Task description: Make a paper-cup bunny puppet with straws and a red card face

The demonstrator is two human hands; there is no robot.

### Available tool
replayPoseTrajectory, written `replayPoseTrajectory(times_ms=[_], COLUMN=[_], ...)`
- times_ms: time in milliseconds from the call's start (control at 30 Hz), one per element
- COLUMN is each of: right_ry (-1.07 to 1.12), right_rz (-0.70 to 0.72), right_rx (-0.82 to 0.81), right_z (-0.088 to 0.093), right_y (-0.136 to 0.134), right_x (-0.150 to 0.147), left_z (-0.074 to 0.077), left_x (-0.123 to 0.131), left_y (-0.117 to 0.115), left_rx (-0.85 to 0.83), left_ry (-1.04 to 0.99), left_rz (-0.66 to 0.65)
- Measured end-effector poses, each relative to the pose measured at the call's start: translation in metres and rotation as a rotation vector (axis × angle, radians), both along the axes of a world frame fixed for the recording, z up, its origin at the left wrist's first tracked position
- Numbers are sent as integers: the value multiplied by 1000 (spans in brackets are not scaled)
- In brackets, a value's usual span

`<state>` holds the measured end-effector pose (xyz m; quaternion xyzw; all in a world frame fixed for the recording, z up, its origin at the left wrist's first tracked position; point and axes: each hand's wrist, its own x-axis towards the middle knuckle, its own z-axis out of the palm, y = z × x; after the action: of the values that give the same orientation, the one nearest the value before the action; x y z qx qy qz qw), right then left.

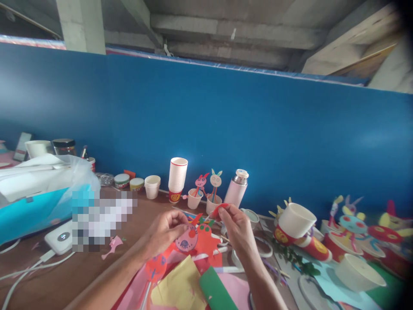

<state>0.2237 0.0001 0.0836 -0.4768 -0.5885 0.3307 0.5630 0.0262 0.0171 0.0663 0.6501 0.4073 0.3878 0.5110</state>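
My left hand point(164, 232) pinches a round pink paper face point(187, 239) with drawn eyes, held just above the table. My right hand point(237, 228) is closed on a small red paper piece point(218, 210), raised a little above and to the right of the face. The two hands are close together. Under them lie an orange paper cut-out point(208, 241), a yellow sheet point(180, 288) and a green paper roll point(216, 292). Behind them stand two small white cups holding rabbit stick figures point(214, 183).
A stack of white paper cups point(177, 176) and a pink flask point(237, 189) stand against the blue wall point(226, 125). A tissue box point(29, 206) and white power bank point(60, 239) lie left. Cup crafts and paper figures point(355, 228) crowd the right side.
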Motion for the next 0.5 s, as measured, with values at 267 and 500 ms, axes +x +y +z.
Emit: replayPoseTrajectory(times_ms=[267, 500], right_ry=[58, 122], right_rz=[85, 131], right_rx=[-48, -147], right_z=[-17, -24], right_y=[10, 13], right_x=[-2, -7], left_z=[10, 12], left_x=[3, 2], left_y=[-4, -4], left_rx=[-26, -41], left_ry=[-9, -28], left_rz=[75, 79])
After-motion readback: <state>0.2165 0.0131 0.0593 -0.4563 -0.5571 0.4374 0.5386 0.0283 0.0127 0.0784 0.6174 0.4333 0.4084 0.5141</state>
